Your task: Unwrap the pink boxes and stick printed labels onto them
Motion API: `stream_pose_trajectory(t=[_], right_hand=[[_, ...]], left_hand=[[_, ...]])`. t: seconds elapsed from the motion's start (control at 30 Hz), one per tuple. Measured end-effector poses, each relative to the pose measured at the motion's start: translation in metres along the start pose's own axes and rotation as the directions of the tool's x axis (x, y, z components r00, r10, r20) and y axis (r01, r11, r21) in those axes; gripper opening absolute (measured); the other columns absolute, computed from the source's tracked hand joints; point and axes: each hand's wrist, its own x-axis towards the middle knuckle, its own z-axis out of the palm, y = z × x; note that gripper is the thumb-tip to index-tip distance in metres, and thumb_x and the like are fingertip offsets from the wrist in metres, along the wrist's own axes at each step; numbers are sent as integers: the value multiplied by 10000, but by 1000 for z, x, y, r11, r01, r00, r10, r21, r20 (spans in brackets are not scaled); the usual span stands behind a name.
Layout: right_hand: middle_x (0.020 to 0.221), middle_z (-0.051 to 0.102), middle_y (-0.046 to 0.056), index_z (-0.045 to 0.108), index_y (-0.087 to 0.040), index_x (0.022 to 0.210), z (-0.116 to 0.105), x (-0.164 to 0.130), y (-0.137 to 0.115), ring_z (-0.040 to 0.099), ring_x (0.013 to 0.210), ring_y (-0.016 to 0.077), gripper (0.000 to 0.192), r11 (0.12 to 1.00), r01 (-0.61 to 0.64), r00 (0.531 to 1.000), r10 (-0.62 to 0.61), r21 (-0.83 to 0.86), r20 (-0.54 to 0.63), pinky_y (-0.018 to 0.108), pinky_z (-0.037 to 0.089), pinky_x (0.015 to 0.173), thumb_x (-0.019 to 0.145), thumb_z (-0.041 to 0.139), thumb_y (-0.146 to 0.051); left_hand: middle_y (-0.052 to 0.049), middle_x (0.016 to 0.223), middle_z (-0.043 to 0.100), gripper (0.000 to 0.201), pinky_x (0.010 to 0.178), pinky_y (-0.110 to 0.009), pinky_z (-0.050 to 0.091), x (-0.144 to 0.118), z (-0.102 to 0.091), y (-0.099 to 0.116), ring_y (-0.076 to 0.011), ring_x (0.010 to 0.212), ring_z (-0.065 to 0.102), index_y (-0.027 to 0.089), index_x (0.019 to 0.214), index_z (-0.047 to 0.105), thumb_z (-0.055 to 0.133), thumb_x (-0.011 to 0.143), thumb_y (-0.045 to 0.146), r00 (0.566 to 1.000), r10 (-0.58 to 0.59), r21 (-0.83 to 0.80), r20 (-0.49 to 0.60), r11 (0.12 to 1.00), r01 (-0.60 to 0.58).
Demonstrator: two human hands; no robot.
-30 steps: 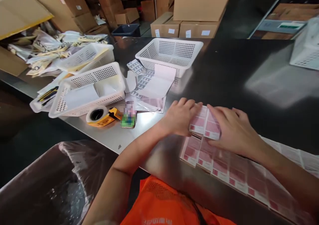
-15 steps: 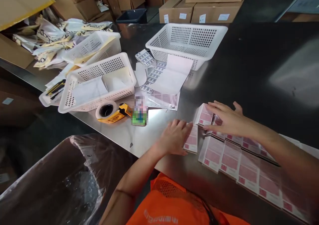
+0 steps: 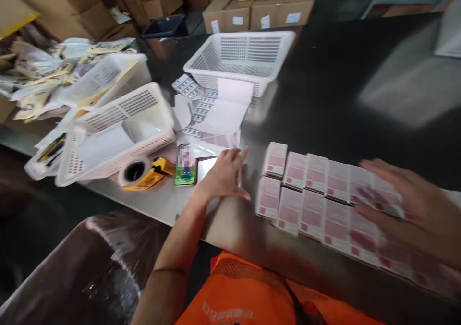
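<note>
- The left hand [image 3: 223,174] lies low over the steel bench [image 3: 324,99], fingers [image 3: 240,156] stretched out and slightly spread, clamped on nothing.
- Its fingertips reach the edge of the loose paper sheets [image 3: 219,116] that lie between the hand and the far basket; whether they press on the paper or on the bare bench I cannot tell.
- The pink boxes [image 3: 306,190] lie flat on the bench in two rows, side by side and touching, just to the right of the left hand; the rows run off toward the right edge of the view.
- The right hand [image 3: 418,210] hangs over the right part of those rows, blurred, fingers [image 3: 378,169] extended and apart, gripping nothing; whether it touches the boxes under it I cannot tell.
- Just left of the left hand lies a small green card [image 3: 186,171], and beside that a yellow tape dispenser [image 3: 142,172] with its roll.
- Behind them stands a white basket [image 3: 115,133] with paper in it, another white basket [image 3: 241,58] farther back, both on the bench.
- Brown cartons [image 3: 259,8] are stacked beyond the bench.
- An orange vest [image 3: 245,296] shows at the bottom edge.
</note>
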Motion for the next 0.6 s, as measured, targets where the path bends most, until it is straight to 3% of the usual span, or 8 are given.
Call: stream_pose_trajectory(t=[0.07, 0.23, 0.3, 0.37, 0.43, 0.53, 0.6], right_hand=[[1488, 473, 147, 331, -296, 1484, 3, 29, -22, 417, 1399, 358, 641, 991, 69, 991, -81, 113, 108, 587, 359, 1117, 939, 392, -628], [1588, 299, 210, 318, -186, 1510, 38, 116, -59, 252, 1474, 395, 608, 978, 95, 936, -152, 187, 317, 738, 176, 1103, 983, 427, -469], [1532, 409, 200, 388, -196, 1472, 50, 135, -64, 348, 1427, 393, 564, 972, 104, 925, -172, 209, 338, 742, 207, 1085, 955, 504, -390], [1401, 560, 184, 487, -196, 1403, 56, 142, -67, 510, 1299, 379, 506, 965, 108, 919, -190, 241, 347, 725, 258, 1072, 928, 558, -356], [1355, 601, 166, 527, -207, 1376, 56, 141, -67, 556, 1249, 370, 489, 957, 107, 915, -201, 270, 350, 711, 269, 1081, 911, 595, -345], [1533, 431, 139, 401, -250, 1482, 46, 123, -61, 350, 1430, 391, 619, 947, 98, 926, -199, 306, 322, 723, 194, 1120, 906, 615, -327], [1594, 329, 121, 297, -257, 1532, 32, 96, -51, 218, 1493, 372, 663, 942, 77, 956, -163, 327, 244, 724, 142, 1135, 936, 576, -337]], left_hand=[[-251, 1497, 370, 1303, 1151, -545, 286, 24, 1, -11, -410, 1385, 326, 99, 1538, 273, 854, 509, 647, 998, 7, -10, -68, 1000, -8], [-256, 1514, 372, 1116, 1165, -577, 233, 76, 26, -18, -428, 1448, 260, 84, 1454, 415, 777, 595, 697, 990, 67, -169, -122, 982, -87], [-252, 1515, 378, 971, 1139, -555, 307, 84, 36, -16, -399, 1444, 298, 103, 1432, 443, 675, 711, 710, 988, 59, -198, -145, 976, -88], [-232, 1497, 411, 800, 1109, -509, 377, 86, 45, -13, -345, 1417, 372, 135, 1423, 459, 556, 834, 669, 982, 24, -231, -188, 971, -68], [-198, 1467, 455, 666, 1114, -473, 387, 84, 54, -8, -295, 1391, 420, 163, 1408, 477, 497, 902, 596, 969, -21, -268, -247, 962, -47], [-139, 1460, 481, 574, 1149, -463, 349, 75, 66, 2, -272, 1394, 421, 213, 1383, 502, 524, 912, 539, 938, -116, -344, -326, 939, -4], [-123, 1524, 418, 580, 1150, -471, 349, 62, 73, 11, -281, 1426, 379, 246, 1420, 459, 493, 926, 546, 907, -209, -422, -364, 906, 40]])
